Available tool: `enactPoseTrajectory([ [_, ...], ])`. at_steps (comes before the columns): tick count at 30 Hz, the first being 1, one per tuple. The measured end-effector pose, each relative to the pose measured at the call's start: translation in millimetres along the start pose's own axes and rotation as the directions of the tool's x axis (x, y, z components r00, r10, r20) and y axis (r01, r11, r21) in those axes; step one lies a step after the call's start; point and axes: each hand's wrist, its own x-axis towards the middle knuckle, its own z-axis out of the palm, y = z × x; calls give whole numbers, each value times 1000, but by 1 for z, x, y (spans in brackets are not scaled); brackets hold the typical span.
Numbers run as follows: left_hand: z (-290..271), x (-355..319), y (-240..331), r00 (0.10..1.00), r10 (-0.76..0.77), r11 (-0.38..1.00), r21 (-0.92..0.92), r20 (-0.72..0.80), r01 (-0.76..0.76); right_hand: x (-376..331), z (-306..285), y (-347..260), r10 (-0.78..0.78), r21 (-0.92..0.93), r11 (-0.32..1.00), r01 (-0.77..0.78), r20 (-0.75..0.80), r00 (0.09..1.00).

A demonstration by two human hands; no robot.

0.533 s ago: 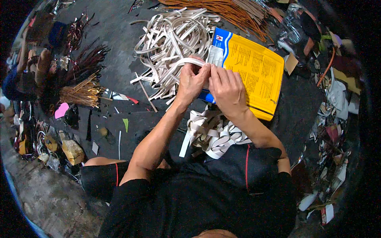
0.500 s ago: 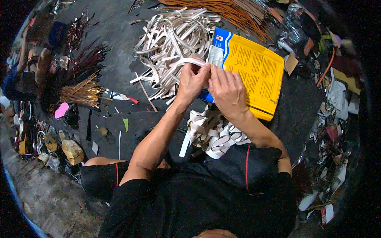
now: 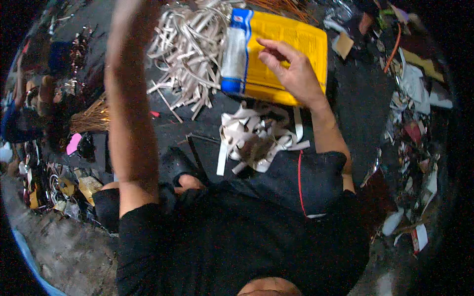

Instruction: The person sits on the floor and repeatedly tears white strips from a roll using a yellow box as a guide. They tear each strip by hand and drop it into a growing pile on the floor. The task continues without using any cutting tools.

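My right hand (image 3: 294, 74) hovers over a yellow flat panel (image 3: 308, 44) with a blue edge and a grey patch along its left side. Thumb and forefinger stand apart, with nothing visible between them. My left forearm (image 3: 131, 84) reaches up, smeared by motion, and its hand lies beyond the top edge. Left of the panel is a tangled heap of thin whitish strips (image 3: 190, 59). Wider pale strips (image 3: 256, 130) lie in a loose curled pile between the panel and my lap.
Thin brown sticks (image 3: 91, 118) lie in a bundle at the left, near a pink scrap (image 3: 73, 143). Mixed scraps (image 3: 412, 133) line the right side. Orange-brown strips (image 3: 291, 10) lie at the top. My bare foot (image 3: 187, 182) shows by my lap.
My hands have parted: the left has swung up and out of the picture, and the right has drawn back over the panel. The pale strip between them is no longer held by the right.
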Motion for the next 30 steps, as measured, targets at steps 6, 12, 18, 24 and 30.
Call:
enactPoseTrajectory([
  [6, -70, -12, -94, 998, -36, 947, 320, 51, 18, -48, -23, -16, -29, 163, 984, -76, 561, 827],
  [12, -11, -52, -110, 926, -314, 947, 136, 208, 290, -140, 63, 78, 140, -354, 935, 11, 400, 906],
  [18, 43, -86, -62, 486, -358, 923, 223, 797, 314, -152, 100, 115, 141, -541, 840, 32, 275, 951],
  [24, 75, -119, -77, 392, -276, 960, 268, 877, 78, -109, 6, 40, 40, -96, 995, 3, 443, 896],
  [30, 101, -148, -79, 143, -408, 890, 358, 902, 282, -83, -97, -56, -13, -108, 994, 29, 137, 990],
])
